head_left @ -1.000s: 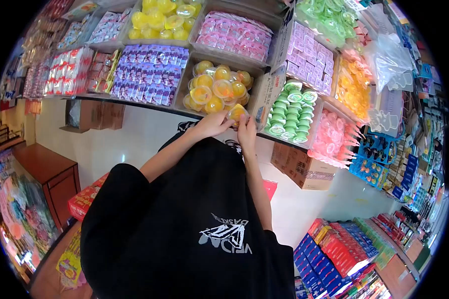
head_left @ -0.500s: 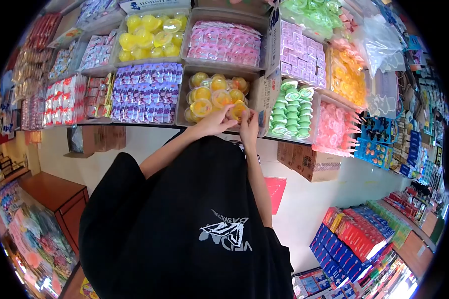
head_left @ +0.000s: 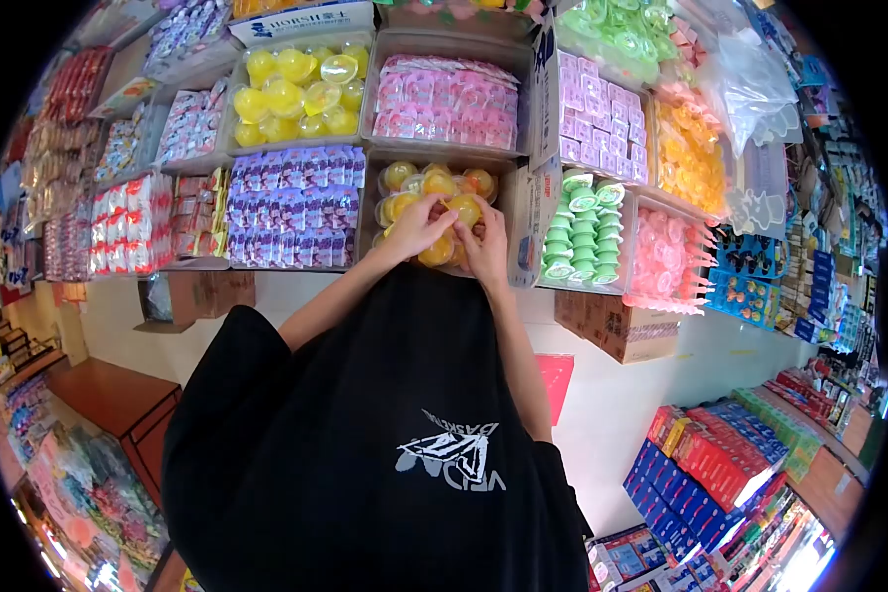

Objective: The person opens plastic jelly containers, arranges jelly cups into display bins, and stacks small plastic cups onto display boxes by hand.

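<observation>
Over the front bin of jelly cups, my left hand [head_left: 422, 225] and my right hand [head_left: 484, 245] meet around one round, orange-yellow jelly cup [head_left: 464, 208]. The fingers of both hands are bent in on it, the left from one side, the right from below and the other side. More orange-yellow jelly cups [head_left: 438, 185] sit in the bin [head_left: 376, 166] beneath, partly hidden by my hands. Left of the bin lie rows of small purple packets [head_left: 291, 202]. A cardboard divider [head_left: 534, 219] stands just to its right.
Behind are bins of yellow round cups [head_left: 296, 66] and pink packets [head_left: 447, 104]. Green cups [head_left: 582, 232] and pink pouches [head_left: 658, 249] lie to the right. Cardboard boxes [head_left: 617, 326] stand on the floor under the display; a brown cabinet [head_left: 113, 390] is at left.
Both hands have lifted slightly and drawn together around the jelly cup, which now sits a little further up and left. The whole display has shifted slightly downward in view.
</observation>
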`<state>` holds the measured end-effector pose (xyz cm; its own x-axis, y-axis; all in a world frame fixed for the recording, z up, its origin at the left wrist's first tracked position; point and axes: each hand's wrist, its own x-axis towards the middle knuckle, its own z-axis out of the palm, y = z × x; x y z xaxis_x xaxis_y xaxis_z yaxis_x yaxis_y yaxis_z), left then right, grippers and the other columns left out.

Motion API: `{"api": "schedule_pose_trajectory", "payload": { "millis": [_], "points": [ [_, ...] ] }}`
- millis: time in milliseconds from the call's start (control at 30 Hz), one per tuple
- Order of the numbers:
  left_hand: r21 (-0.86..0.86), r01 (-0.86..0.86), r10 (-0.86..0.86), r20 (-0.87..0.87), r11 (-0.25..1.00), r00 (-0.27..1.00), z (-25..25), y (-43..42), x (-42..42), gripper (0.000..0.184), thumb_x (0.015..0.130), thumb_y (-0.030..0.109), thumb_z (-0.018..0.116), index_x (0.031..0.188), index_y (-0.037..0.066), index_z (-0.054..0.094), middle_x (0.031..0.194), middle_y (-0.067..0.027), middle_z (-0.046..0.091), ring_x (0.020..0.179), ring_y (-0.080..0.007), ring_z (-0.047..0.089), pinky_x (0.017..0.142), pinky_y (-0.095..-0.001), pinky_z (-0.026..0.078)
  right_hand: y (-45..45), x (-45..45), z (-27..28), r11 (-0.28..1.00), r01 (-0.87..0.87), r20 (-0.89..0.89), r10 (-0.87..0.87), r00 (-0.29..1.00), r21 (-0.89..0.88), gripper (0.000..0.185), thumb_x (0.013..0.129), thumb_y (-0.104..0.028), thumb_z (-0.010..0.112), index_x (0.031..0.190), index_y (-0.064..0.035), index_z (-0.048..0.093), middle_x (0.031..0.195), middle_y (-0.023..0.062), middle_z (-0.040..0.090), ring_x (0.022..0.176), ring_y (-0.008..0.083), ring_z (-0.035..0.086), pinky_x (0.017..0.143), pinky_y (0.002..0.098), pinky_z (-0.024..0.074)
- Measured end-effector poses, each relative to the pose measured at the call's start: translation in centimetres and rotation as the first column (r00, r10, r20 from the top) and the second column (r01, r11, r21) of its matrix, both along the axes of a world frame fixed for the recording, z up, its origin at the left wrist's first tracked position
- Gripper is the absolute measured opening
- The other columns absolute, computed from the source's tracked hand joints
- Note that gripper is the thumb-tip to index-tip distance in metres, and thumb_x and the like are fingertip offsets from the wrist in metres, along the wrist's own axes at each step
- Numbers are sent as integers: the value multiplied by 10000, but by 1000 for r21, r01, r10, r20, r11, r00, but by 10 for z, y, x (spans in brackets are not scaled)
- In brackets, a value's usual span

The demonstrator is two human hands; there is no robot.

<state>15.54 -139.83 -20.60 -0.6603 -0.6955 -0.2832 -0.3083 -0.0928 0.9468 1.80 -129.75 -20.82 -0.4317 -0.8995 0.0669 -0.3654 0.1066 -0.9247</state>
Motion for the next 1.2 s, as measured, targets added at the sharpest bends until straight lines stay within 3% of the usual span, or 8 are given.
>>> {"api": "schedule_pose_trajectory", "payload": {
  "millis": [133, 233, 333, 433, 733, 933, 1033, 1200],
  "points": [
    [-98, -5, -3, -77, 995, 997, -13, -6, 1, 381, 917, 198, 620, 1226, -12, 549, 888, -150, 681, 794, -209, 698, 725, -334, 555, -7, -2, 1, 996, -21, 334, -9, 943, 87, 592, 836, -165, 742, 1336, -10, 466, 1253, 208, 570, 1156, 333, 581, 948, 374, 493],
    [-115, 43, -47, -27, 992, 999, -2, -2, 9, 365, 916, 112, 595, 1259, -1, 539, 901, -118, 651, 796, -186, 654, 756, -288, 517, -9, 3, -1, 999, 6, 276, -18, 961, 44, 601, 815, -155, 756, 1324, -9, 471, 1250, 216, 593, 1148, 341, 597, 967, 379, 482],
    [-351, 181, -150, 113, 919, 982, 6, -4, 15, 402, 879, 79, 604, 1268, 5, 533, 993, -161, 630, 889, -286, 643, 822, -342, 509, -12, 6, -8, 1000, 22, 13, -22, 1000, -1, 631, 785, -148, 777, 1320, -11, 474, 1245, 209, 590, 1164, 362, 575, 986, 393, 464],
    [-653, 123, -68, 110, 747, 992, 3, -5, 18, 456, 840, 80, 627, 1279, 15, 526, 1123, -192, 583, 1031, -370, 573, 924, -413, 465, -14, 11, -14, 1000, 30, -190, -30, 981, -3, 633, 757, -131, 786, 1305, -25, 489, 1217, 200, 596, 1159, 376, 556, 993, 411, 447],
    [-673, 296, -64, 347, 678, 936, -17, -6, 19, 563, 787, 119, 679, 1310, 23, 494, 1239, -183, 538, 1132, -382, 512, 987, -463, 417, -16, 12, -14, 995, -76, -356, 50, 933, -58, 573, 746, -126, 779, 1244, -27, 514, 1235, 181, 564, 1124, 370, 534, 991, 448, 418],
    [-646, 333, -73, 395, 687, 916, -7, -6, 16, 703, 724, 190, 769, 1341, 45, 462, 1243, -168, 536, 1160, -364, 501, 1013, -469, 379, 11, 13, -11, 953, 198, -70, -187, 980, 229, 504, 818, -155, 741, 1241, 5, 519, 1160, 188, 579, 979, 287, 620, 862, 374, 503],
    [-661, 347, -80, 400, 665, 913, -8, -8, 14, 708, 715, 209, 783, 1328, 48, 470, 1226, -169, 538, 1162, -365, 500, 1012, -463, 374, 18, 19, -26, 932, 186, 156, -244, 957, 311, 482, 854, -176, 722, 1239, 37, 526, 1063, 171, 614, 834, 205, 651, 733, 310, 537],
    [-663, 331, -103, 359, 671, 928, -14, -9, 14, 687, 717, 198, 780, 1310, 42, 469, 1209, -176, 538, 1186, -366, 497, 1100, -512, 301, 13, 18, -16, 929, 78, 281, -188, 941, 362, 492, 891, -193, 686, 1281, 53, 516, 1061, 134, 670, 876, 146, 657, 802, 291, 525]
  ]
}}
